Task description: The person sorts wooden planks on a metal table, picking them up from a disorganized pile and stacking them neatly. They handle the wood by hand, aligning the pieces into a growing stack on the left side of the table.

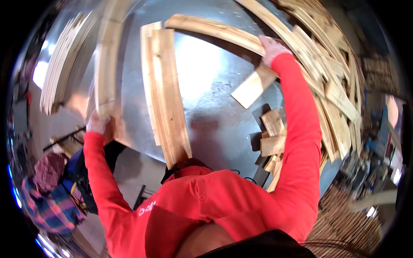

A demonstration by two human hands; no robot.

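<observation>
My left hand (pixel 99 123) is closed around the near end of a long wooden plank (pixel 108 60), blurred at its far end, at the table's left edge. Far out to the right, my right hand (pixel 273 48) grips the right end of another plank (pixel 215 32), which slants away to the left across the metal table (pixel 198 81). Between my arms lie a pair of boards side by side, a wider one (pixel 165 86) partly over a narrower one (pixel 147 64); their near ends point at my body. Below my right hand rests a short board (pixel 254 87).
A stack of thin boards (pixel 64 64) stands at the far left. Many loose planks (pixel 320 64) pile up along the right side. Short wood blocks (pixel 273 145) sit beside my right arm. At the lower left is another person in a plaid garment (pixel 51 210).
</observation>
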